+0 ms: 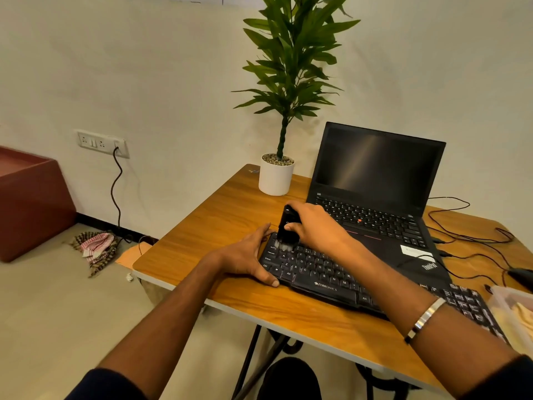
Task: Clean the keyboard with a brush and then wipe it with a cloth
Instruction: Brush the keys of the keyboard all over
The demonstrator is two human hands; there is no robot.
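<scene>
The Zebronics keyboard [323, 272], light and likely to slide, is steadied at its end by the left hand [245, 259], fingers straight; the stiff black brush [287, 226] is gripped by the right hand [314, 226].

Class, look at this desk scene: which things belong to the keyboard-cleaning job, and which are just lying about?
Belong to the job:
keyboard
brush, gripped by the right hand
left hand, steadying the keyboard's end

Just lying about:
laptop
potted plant
mouse
checked cloth on the floor

Cream wall [173, 67] with socket plate [101, 142], beige floor [57, 298], wooden table [216, 226], maroon seat [31, 203], potted plant [284, 90].
</scene>
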